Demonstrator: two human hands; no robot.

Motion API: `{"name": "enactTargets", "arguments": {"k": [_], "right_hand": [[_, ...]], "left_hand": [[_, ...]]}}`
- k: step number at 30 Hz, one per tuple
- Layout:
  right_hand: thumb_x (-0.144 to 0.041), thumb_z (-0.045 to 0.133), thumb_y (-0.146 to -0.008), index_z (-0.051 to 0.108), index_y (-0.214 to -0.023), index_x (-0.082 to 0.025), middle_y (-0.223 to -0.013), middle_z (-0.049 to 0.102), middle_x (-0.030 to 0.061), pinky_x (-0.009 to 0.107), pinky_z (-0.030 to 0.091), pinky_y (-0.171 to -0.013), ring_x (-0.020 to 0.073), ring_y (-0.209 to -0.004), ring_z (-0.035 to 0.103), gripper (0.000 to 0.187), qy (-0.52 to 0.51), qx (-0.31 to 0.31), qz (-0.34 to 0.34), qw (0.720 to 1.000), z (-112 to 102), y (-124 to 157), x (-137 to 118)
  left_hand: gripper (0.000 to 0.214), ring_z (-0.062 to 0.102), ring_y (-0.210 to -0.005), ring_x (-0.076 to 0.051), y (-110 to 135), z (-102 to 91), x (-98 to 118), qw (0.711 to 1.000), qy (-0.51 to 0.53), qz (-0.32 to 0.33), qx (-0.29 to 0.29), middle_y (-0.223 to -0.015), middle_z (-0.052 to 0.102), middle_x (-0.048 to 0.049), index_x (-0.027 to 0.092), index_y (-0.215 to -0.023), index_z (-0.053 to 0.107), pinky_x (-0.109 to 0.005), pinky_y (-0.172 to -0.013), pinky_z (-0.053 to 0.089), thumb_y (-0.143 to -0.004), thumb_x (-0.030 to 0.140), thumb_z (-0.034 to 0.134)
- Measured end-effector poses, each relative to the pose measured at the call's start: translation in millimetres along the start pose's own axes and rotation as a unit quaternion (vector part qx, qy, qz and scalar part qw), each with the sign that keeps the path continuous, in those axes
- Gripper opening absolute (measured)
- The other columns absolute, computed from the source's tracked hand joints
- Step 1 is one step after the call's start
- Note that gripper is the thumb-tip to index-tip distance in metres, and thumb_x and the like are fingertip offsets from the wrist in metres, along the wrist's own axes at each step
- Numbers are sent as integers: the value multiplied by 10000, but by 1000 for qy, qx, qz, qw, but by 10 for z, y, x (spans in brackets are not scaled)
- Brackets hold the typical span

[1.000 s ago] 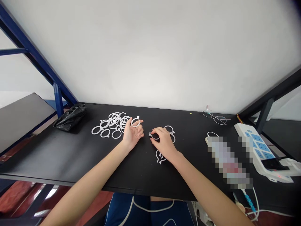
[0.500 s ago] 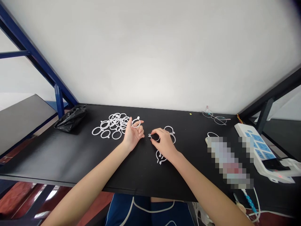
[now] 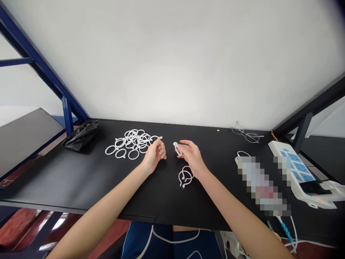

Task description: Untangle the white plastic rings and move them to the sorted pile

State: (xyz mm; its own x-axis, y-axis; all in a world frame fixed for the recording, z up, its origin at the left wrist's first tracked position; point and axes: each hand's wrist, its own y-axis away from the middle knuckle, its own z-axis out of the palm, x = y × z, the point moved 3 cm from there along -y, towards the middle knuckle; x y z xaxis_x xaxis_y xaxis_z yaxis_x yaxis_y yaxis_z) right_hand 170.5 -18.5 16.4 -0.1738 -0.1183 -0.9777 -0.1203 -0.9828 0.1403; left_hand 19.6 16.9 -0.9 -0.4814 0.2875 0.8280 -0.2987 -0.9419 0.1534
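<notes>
Wall to table to hands to rings. Note white wall (image 3: 183, 72) behind; below it, black table (image 3: 67, 180), flat and dark enough to show pale parts well. At right, see power strip (image 3: 299, 169), well apart from the handling; keep it so.

On the table's left half, note pile of white rings (image 3: 134, 141), overlapping, with single rings lying loose at its near edge. Draw from that edge, judged less likely to drag others along. Farther left, see black bag (image 3: 83, 135).

Find left hand (image 3: 155, 153) just beside the pile, fingers curled, palm turned inward, apparently pinching left-hand ring (image 3: 153, 137) by thumb and forefinger; exact contact partly hidden. Find right hand (image 3: 192, 154) opposite and apart from it, thumb and fingers closed about right-hand ring (image 3: 178, 150), seen nearly edge-on, raised near the center. Steady both wrists; grip the band lightly, since thin and probably springy.

Below the right hand, note two rings (image 3: 183, 177) lying overlapped, with a gap at the near side of at least one. Smallest: round end (image 3: 175, 143) atop the right-hand ring. Leave it uncovered by fingertips, for a clear look; cannot tell whether joined or parted there.
</notes>
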Motion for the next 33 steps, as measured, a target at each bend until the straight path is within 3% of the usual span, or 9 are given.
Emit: {"name": "enactTargets", "arguments": {"k": [6, 11, 17, 24, 33], "right_hand": [[-314, 600, -847, 567, -872, -194, -854, 733, 83, 225, 472, -569, 157, -746, 634, 127, -131, -29, 92, 987, 10, -13, -54], [-364, 482, -912, 601, -857, -189, -814, 726, 96, 234, 458, -513, 150, -621, 605, 219, -180, -79, 153, 968, 18, -33, -17], [-373, 490, -883, 647, -827, -183, -723, 671, 59, 272, 497, -559, 151, -570, 578, 253, -185, -94, 142, 968, 5, -53, 1], [-288, 546, -840, 669, -803, -168, -642, 616, 10, 242, 421, -482, 113, -495, 513, 176, -219, -82, 162, 959, 21, -40, -17], [-336, 638, -777, 686, -777, -168, -628, 599, 5, 246, 389, -455, 104, -472, 469, 175, -199, -76, 119, 970, 11, -51, -39]], "left_hand": [[304, 359, -398, -93, 18, -17, 11, 999, -16, 36, 38, -462, 358, 60, 175, -806, 544, -214, -456, 402, -927, 418, 406], [275, 366, -420, -98, 18, -24, 4, 999, 8, 41, 18, -510, 390, 71, 198, -1006, 541, -217, -463, 397, -896, 443, 486], [319, 357, -423, -99, 21, -54, 24, 996, 65, 33, 50, -526, 379, 70, 186, -986, 523, -217, -454, 361, -890, 484, 462], [288, 348, -426, -104, 43, -80, 42, 990, 102, 29, 91, -532, 375, 63, 187, -1045, 525, -218, -457, 348, -912, 402, 389], [278, 328, -412, -97, 56, -88, 47, 983, 144, 17, 110, -523, 358, 63, 166, -1015, 535, -217, -446, 330, -916, 367, 370]]}}
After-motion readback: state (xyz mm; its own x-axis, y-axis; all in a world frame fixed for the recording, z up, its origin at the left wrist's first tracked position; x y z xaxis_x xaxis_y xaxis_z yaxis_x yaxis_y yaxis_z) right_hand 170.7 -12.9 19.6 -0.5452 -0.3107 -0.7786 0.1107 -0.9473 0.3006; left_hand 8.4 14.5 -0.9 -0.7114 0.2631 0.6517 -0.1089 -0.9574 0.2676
